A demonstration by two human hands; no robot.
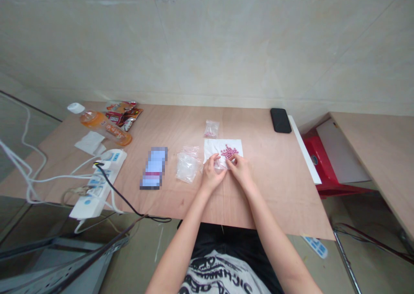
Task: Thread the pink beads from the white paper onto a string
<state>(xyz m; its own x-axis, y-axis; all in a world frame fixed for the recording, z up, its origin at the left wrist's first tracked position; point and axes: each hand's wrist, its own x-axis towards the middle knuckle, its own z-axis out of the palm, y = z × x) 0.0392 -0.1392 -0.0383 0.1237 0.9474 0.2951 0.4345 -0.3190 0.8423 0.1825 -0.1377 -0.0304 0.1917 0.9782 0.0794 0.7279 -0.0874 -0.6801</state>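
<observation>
A white paper sheet (214, 149) is laid on a plywood table (278, 190), slightly right of centre, and a heap of small pink pellets (229, 151) is gathered on it. The left hand (211, 175) and the right hand (241, 171) are held over the near edge of the sheet, just beside the heap. The fingers (216, 158) of both hands are curved inward, with the tips brought close together at the paper; whether anything is pinched between them cannot be told.

Just beyond the sheet, a small clear plastic bag (211, 129) with pink contents is lying. To the left, a crumpled clear plastic bag (188, 165) is placed, followed by a pixelated, unreadable flat object (154, 168). A power strip (103, 177) with white cables and a black cable (129, 203) is seen near the left edge. An orange drink bottle (105, 128), snack packets (124, 115) and a white tissue (89, 143) are placed at the far left. A black phone (280, 120) is lying at the far right, and a red stool (323, 164) is seen beyond the table's right edge. Nothing stands between the hands and the heap.
</observation>
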